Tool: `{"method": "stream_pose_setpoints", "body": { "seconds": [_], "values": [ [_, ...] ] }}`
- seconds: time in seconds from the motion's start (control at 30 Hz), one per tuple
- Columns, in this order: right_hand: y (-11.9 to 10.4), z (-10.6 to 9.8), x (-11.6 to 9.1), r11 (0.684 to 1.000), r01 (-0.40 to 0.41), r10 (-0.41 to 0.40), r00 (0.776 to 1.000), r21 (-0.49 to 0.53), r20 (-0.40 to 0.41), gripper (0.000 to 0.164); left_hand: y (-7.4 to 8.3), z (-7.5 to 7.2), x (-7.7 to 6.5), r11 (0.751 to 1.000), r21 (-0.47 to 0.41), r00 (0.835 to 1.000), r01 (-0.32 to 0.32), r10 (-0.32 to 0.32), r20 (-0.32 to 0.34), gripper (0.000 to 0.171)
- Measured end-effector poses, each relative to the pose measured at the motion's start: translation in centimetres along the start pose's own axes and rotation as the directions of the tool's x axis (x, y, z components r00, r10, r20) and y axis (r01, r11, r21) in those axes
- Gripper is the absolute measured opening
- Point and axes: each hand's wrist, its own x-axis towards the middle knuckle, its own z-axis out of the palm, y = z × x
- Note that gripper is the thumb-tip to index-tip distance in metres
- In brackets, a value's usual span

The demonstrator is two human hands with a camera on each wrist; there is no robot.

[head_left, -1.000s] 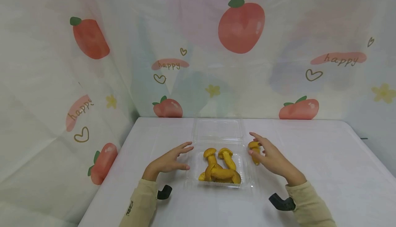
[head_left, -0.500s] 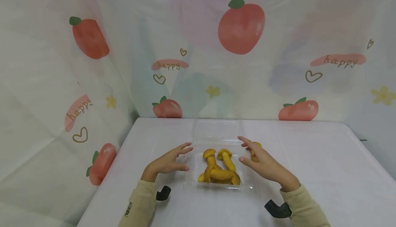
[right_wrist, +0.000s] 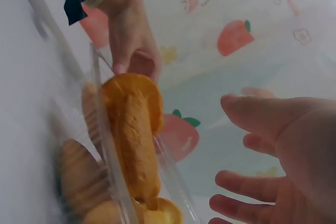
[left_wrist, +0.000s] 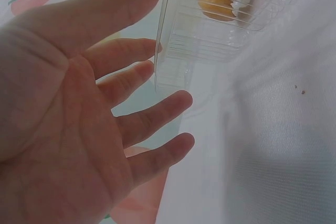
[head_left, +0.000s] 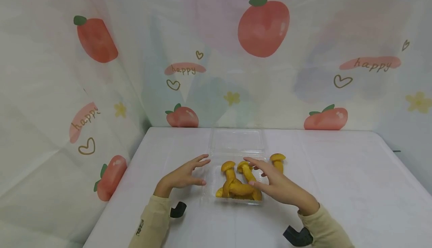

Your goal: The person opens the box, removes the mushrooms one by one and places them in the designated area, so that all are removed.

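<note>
A clear plastic clamshell box (head_left: 236, 202) sits on the white table, its lid (head_left: 237, 141) folded back. Inside lie several yellow mushrooms; one (head_left: 240, 189) lies crosswise at the front. My left hand (head_left: 180, 176) is beside the box's left side with fingers spread and nothing in them; the left wrist view shows its fingertips right at the clear wall (left_wrist: 205, 38). My right hand (head_left: 283, 188) is over the box's right side, fingers apart and holding nothing. Its fingertips overlap a mushroom (head_left: 247, 173) in the head view. In the right wrist view, a mushroom (right_wrist: 137, 140) shows close up.
One more yellow mushroom (head_left: 278, 158) lies outside the box on the right, partly hidden by my right hand. White tabletop (head_left: 354, 188) extends to both sides. A fruit-printed curtain (head_left: 216, 53) hangs behind and to the left. Black curved pieces (head_left: 298, 236) show at both cuffs.
My right hand has moved left, from beside the mushroom outside the box to over the box's right side. That mushroom stays on the table. My left hand holds its place.
</note>
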Motion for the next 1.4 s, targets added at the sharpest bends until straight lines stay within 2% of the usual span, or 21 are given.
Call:
{"method": "stream_pose_setpoints", "body": {
  "seconds": [0.37, 0.57, 0.77, 1.1, 1.3, 1.4],
  "values": [
    [-0.8, 2.0, 0.4, 0.993, 0.118, -0.116, 0.991, -0.031, 0.072, 0.062, 0.0, -0.1, 0.0, 1.0, 0.001, 1.0, 0.009, -0.009, -0.008, 0.078],
    [-0.9, 2.8, 0.5, 0.994, 0.109, -0.107, 0.986, -0.01, 0.128, 0.062, -0.1, 0.0, 0.0, 1.0, -0.006, 1.0, 0.016, -0.016, -0.005, 0.078],
    [-0.8, 3.7, 0.4, 0.986, 0.161, -0.153, 0.979, -0.049, 0.137, 0.059, -0.1, 0.1, 0.0, 1.0, -0.008, 1.0, 0.007, -0.007, -0.005, 0.077],
    [-0.8, 4.5, 0.6, 0.993, 0.064, -0.05, 0.99, -0.103, 0.135, 0.053, -0.1, 0.1, 0.0, 1.0, -0.006, 1.0, -0.002, 0.002, -0.001, 0.077],
    [-0.4, 4.8, 0.8, 0.994, 0.05, -0.04, 0.994, -0.1, 0.101, 0.051, -0.1, 0.1, 0.0, 1.0, -0.005, 1.0, -0.001, 0.001, -0.001, 0.078],
    [-0.1, 5.0, 0.9, 0.994, 0.073, -0.067, 0.995, -0.084, 0.075, 0.053, 0.0, 0.1, 0.0, 1.0, -0.009, 1.0, -0.009, 0.009, 0.001, 0.077]
  ]
}}
